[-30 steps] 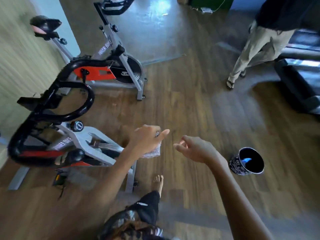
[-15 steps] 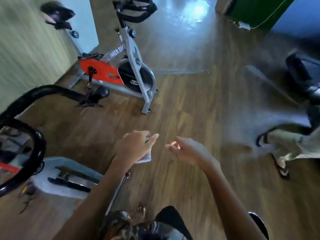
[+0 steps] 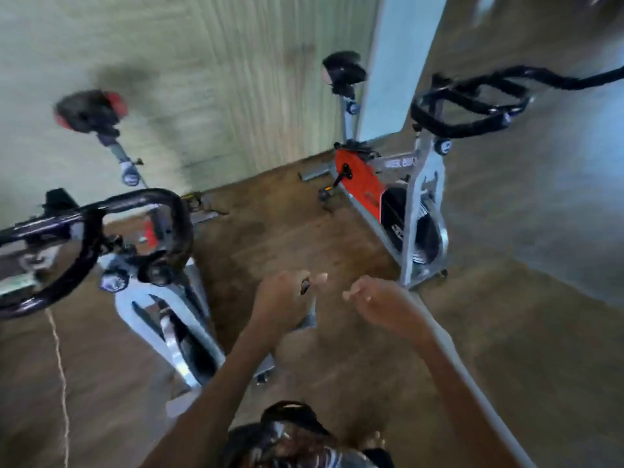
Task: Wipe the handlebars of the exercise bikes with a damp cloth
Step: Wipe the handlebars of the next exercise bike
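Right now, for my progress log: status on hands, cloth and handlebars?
Left hand grips cloth. Right hand empty, loosely curled. Near handlebars left, far handlebars ahead right, neither touched. No obstruction seen.

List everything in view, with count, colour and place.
near bike: one, silver, lower left
far bike: one, silver with orange-red guard, right of centre
near handlebars: one set, black, left
far handlebars: one set, black, upper right
left saddle: one, black and red, upper left
right saddle: one, black, top centre
cord: one, pale, floor at left
floor: brown wood
wall: pale green
cloth: one, grey, mostly hidden under the left hand
left hand: grips the cloth, centre
right hand: loosely curled, holds nothing
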`<act>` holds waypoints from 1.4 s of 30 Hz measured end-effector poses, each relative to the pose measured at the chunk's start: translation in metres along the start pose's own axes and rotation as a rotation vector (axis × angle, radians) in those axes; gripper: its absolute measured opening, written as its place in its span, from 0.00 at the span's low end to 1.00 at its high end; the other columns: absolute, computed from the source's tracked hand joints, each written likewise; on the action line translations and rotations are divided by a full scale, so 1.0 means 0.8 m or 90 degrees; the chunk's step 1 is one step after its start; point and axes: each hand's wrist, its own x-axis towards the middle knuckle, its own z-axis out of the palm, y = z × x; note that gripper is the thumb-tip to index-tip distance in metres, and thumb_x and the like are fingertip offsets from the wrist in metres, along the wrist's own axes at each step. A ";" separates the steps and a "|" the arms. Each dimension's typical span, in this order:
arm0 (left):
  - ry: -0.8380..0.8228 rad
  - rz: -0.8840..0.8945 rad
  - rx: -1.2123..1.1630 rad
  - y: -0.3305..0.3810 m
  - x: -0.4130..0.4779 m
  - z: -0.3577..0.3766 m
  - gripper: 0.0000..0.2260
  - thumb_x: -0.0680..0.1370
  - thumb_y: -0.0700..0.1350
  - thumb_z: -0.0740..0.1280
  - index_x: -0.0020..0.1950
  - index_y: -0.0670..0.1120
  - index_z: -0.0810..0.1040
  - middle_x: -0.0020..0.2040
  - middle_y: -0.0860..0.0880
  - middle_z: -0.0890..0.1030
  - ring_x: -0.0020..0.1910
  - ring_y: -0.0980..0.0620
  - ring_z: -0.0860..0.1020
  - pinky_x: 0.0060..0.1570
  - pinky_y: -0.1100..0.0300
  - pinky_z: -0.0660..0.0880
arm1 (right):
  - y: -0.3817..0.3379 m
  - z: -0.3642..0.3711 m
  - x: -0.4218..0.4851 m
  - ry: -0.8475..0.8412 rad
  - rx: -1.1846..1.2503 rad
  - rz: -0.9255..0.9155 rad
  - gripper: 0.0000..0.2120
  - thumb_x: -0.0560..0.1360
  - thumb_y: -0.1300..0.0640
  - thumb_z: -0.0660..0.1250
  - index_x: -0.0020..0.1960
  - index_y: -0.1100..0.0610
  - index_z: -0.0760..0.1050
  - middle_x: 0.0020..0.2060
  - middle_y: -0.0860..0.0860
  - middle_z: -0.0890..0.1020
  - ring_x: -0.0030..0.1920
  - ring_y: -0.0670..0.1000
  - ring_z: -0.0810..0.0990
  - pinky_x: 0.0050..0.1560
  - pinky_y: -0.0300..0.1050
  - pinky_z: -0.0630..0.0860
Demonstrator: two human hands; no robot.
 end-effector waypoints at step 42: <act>1.300 -0.633 0.020 0.041 0.041 -0.111 0.15 0.84 0.47 0.56 0.48 0.45 0.81 0.47 0.54 0.84 0.49 0.53 0.82 0.51 0.57 0.78 | -0.310 -0.017 0.317 -0.405 0.022 -1.087 0.07 0.80 0.54 0.63 0.44 0.53 0.75 0.34 0.43 0.76 0.34 0.40 0.75 0.35 0.29 0.66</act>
